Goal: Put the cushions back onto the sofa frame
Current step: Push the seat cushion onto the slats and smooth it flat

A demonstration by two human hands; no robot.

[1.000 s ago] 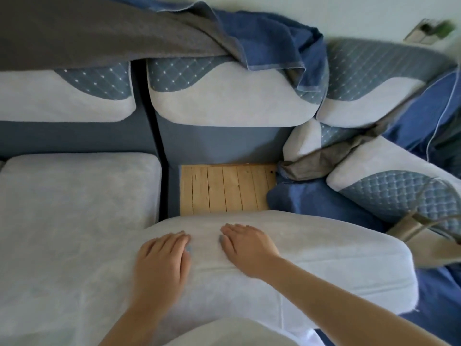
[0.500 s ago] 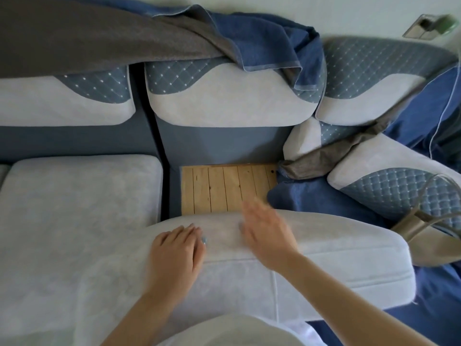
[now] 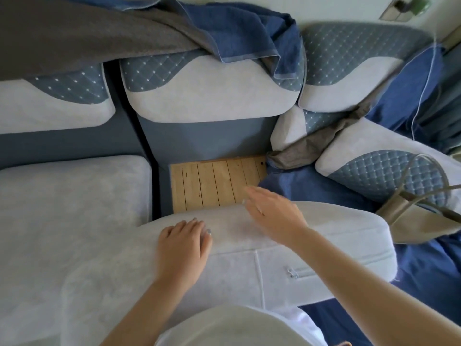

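A pale grey seat cushion [image 3: 324,248] lies skewed across the front of the sofa frame, its left end overlapping the seat cushion [image 3: 69,203] that sits in place on the left. My left hand [image 3: 183,245] rests flat on the skewed cushion's top, fingers together. My right hand [image 3: 273,213] hovers over the cushion's far edge, fingers spread and blurred, holding nothing. Behind that edge the frame's bare wooden slats [image 3: 212,183] show. Back cushions [image 3: 207,96] in grey and quilted blue stand along the sofa back.
A grey blanket [image 3: 82,33] and a blue towel [image 3: 249,28] drape over the backrest. On the right lie two loose quilted cushions [image 3: 374,158], a grey cloth [image 3: 299,151], blue fabric [image 3: 306,188] and a beige bag [image 3: 419,218] with a strap. A wall socket [image 3: 404,7] is top right.
My right hand has lifted off the cushion and moved forward and right, towards the slats. My left hand has slid a little forward on the cushion, which has shifted slightly.
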